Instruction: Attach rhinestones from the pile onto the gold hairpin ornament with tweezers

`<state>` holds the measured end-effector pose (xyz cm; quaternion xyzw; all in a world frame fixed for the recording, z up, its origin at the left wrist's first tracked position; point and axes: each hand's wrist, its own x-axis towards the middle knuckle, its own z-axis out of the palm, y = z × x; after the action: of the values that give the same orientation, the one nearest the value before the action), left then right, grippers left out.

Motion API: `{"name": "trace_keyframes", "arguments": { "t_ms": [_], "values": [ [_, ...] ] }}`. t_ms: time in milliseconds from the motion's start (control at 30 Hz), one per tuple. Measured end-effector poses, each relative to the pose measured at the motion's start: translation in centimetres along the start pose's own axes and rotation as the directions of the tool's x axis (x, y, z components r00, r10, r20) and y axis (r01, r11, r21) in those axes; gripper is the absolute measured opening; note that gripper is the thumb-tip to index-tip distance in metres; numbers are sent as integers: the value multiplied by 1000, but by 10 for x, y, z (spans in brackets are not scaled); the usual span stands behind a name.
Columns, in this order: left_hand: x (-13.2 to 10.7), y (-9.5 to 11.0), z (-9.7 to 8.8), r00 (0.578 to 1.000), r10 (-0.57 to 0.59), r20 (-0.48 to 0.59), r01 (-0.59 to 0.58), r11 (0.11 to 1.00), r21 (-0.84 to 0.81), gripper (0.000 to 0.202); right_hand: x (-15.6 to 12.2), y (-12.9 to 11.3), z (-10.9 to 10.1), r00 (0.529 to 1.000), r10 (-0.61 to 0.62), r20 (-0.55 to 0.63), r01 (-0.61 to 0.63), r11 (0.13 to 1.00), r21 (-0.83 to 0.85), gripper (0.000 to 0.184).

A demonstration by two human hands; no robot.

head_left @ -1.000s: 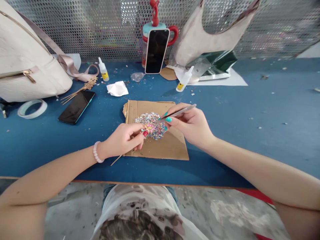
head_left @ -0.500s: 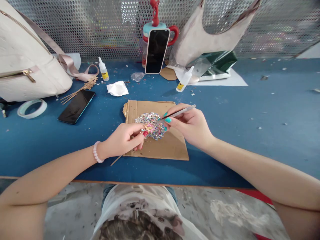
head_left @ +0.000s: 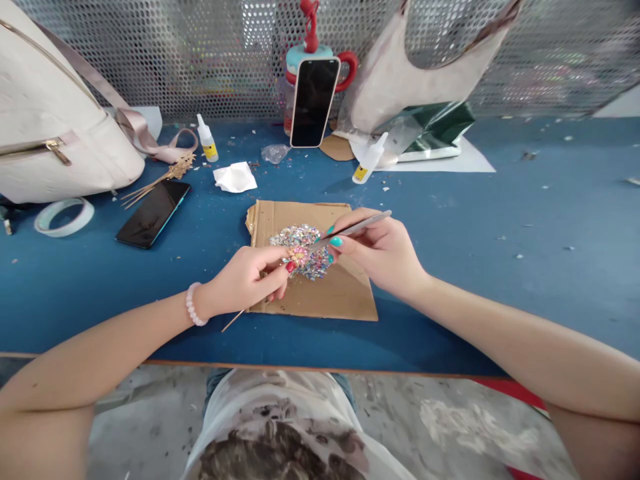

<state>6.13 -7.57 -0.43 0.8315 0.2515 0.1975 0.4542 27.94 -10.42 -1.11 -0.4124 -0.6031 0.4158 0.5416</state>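
A brown cardboard sheet [head_left: 330, 293] lies on the blue table [head_left: 475, 220] in front of me. On it sits a heap of tiny multicoloured beads [head_left: 300, 237]. My left hand [head_left: 247, 280] is pinched on a thin golden stick with a pink ornament [head_left: 299, 255] at its top, held at the heap's near edge. My right hand [head_left: 385, 250] is closed on silver tweezers [head_left: 357, 227], whose tips point left and touch the ornament.
A white bag [head_left: 55, 133], a tape roll [head_left: 64, 217], a dark phone [head_left: 153, 213] and golden sticks [head_left: 160, 179] lie at the left. Two glue bottles [head_left: 207, 140], a crumpled tissue [head_left: 235, 177], an upright phone [head_left: 313, 101] against a red-handled cup, and plastic bags [head_left: 420, 127] stand behind.
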Motion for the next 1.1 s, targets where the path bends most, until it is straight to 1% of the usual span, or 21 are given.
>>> {"name": "trace_keyframes", "arguments": {
  "t_ms": [133, 233, 367, 467, 567, 700, 800, 933, 1100],
  "values": [
    [-1, 0, 0, 1000, -3, 5, 3, 1000, -8, 22, 0, 0, 1, 1000, -22, 2, 22, 1000, 8, 23],
    [-2, 1, 0, 1000, -2, -2, 2, 1000, -13, 22, 0, 0, 1, 1000, -14, 7, 14, 999, 42, 22],
    [-2, 0, 0, 1000, 4, -22, -5, 1000, -24, 21, 3, 3, 1, 998, 28, -50, -22, 992, 125, 27],
    [-2, 0, -2, 997, 25, -73, -27, 999, -36, 20, 6, 5, -2, 994, 53, -99, -35, 985, 171, 28],
    [-3, 1, -6, 987, 73, -144, -80, 996, -44, 18, 9, 7, -3, 991, 58, -122, -36, 984, 176, 27],
    [-7, 1, -9, 964, 148, -223, -161, 986, -41, 26, 12, 7, -2, 992, 63, -112, -45, 987, 154, 28],
    [-11, 0, -10, 949, 183, -258, -199, 979, -36, 26, 12, 7, -1, 995, 60, -76, -50, 991, 128, 27],
    [-13, -1, -10, 938, 206, -277, -225, 974, -38, 25, 12, 8, -3, 999, 35, -42, -32, 997, 77, 23],
    [-13, -4, -10, 939, 201, -278, -228, 971, -69, 24, 15, 14, -8, 999, 15, -35, -16, 1000, -24, 19]
  ]
}}
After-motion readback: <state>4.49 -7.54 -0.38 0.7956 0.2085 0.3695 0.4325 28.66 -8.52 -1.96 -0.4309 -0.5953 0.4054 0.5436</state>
